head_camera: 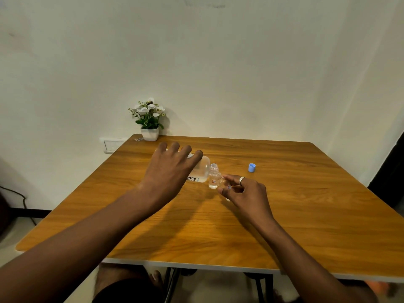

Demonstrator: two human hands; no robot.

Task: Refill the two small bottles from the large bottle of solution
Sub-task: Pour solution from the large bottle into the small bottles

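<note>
Mid-pour — left hand [172,165] clamped on tipped large bottle [200,171], right hand [242,189] pinching small bottle [223,182] — next, likely leveling off before overflow.

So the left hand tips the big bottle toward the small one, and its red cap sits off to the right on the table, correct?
Not quite: the cap is blue, not red, as the head view shows. The rest holds: the left hand tips the large bottle toward the small bottle.

A plain home room: a wood-grain counter [284,215] pushed against a bare cream wall [218,62], a potted white flower plant [149,119] (beside a wall socket [112,145]).
</note>
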